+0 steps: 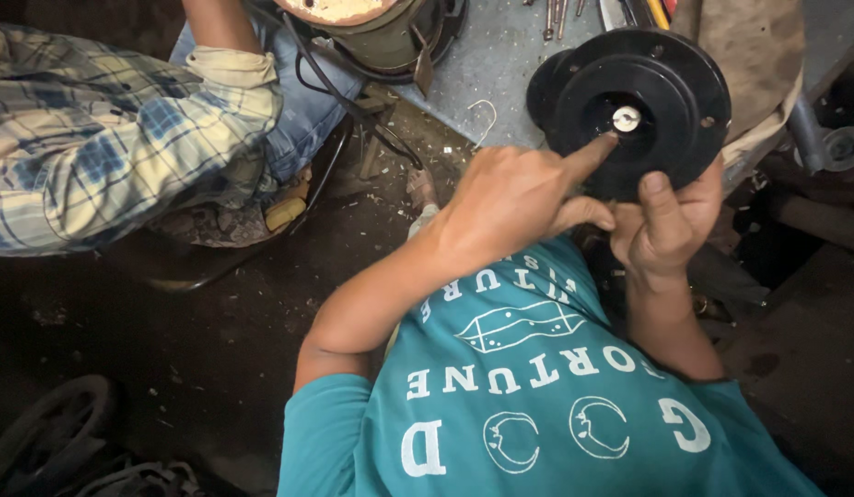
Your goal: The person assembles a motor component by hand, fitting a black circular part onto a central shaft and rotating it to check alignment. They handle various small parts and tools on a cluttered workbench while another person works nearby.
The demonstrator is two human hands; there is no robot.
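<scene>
A black round motor part (648, 87) with stepped rings and a small silver shaft end (627, 118) at its centre is held up in front of my chest. My right hand (664, 230) grips its lower edge from beneath, thumb pressed on the black face. My left hand (514, 198) has its index finger stretched out, the tip touching the black face right beside the silver shaft end, while its other fingers are curled in. My teal printed shirt (528, 387) fills the lower middle of the view.
Another person in a plaid shirt (104, 138) and jeans sits at the upper left. A greenish cylindrical motor body (381, 32) with black cables stands at the top, beside a grey metal surface (500, 55) with tools. A dark wheel (49, 428) lies bottom left on the dirty floor.
</scene>
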